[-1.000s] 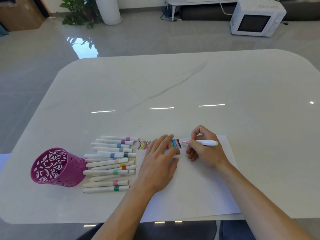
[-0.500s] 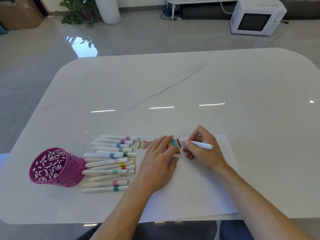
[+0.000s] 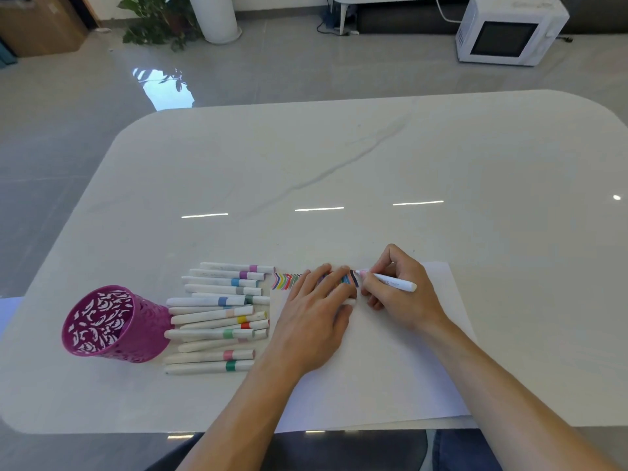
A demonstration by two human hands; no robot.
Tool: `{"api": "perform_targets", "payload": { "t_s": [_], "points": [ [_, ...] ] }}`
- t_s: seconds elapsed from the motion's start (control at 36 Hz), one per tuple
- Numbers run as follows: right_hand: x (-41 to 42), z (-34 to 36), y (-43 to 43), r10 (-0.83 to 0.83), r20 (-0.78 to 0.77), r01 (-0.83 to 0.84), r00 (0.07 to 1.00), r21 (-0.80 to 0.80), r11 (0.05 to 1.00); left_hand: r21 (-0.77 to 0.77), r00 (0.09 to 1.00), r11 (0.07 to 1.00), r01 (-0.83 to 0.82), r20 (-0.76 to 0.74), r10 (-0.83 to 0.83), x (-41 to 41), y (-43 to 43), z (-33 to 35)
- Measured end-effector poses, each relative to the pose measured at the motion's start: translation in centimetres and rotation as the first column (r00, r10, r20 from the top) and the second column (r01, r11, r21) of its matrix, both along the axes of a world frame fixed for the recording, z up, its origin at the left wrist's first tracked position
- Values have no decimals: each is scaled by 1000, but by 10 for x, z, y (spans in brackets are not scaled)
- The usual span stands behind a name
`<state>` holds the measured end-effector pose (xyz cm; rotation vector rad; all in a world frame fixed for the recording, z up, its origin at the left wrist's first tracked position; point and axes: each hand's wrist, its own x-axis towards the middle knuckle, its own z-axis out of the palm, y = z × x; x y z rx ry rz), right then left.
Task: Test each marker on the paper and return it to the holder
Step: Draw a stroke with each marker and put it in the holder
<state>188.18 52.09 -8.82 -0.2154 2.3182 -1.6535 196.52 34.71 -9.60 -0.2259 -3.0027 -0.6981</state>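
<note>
A white sheet of paper (image 3: 377, 368) lies at the table's near edge, with a row of coloured test strokes (image 3: 285, 281) along its top left. My right hand (image 3: 397, 294) grips a white marker (image 3: 394, 283); its pink tip touches the paper just right of the strokes. My left hand (image 3: 312, 317) rests flat on the paper with straight fingers and covers part of the strokes; a white cap-like piece (image 3: 350, 301) shows under its fingers. Several capped white markers (image 3: 217, 314) lie in a pile left of the paper. The magenta openwork holder (image 3: 108, 326) stands left of them.
The white marble table (image 3: 339, 185) stretches far behind the paper. On the floor beyond stand a white microwave (image 3: 506, 30), a potted plant (image 3: 153, 20) and a white column.
My right hand has tilted the marker down and brought its tip onto the paper at the right end of the strokes. My left hand stays on the sheet.
</note>
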Motion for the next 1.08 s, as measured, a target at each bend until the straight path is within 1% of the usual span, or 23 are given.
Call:
{"api": "perform_targets", "payload": {
  "t_s": [0.17, 0.47, 0.69, 1.08],
  "points": [
    [0, -1, 0, -5, 1, 5, 1000, -3, 1000, -44, 999, 999, -3, 40, 5, -2, 0, 4],
    [-1, -2, -1, -20, 40, 21, 999, -29, 999, -107, 999, 994, 1, 41, 4, -2, 1, 6],
    [-2, 1, -1, -28, 60, 30, 998, -24, 999, -96, 998, 995, -4, 61, 10, -1, 1, 6],
    [-5, -7, 1, -18, 20, 18, 1000, 25, 1000, -77, 998, 997, -5, 64, 10, -1, 1, 5]
  ]
}}
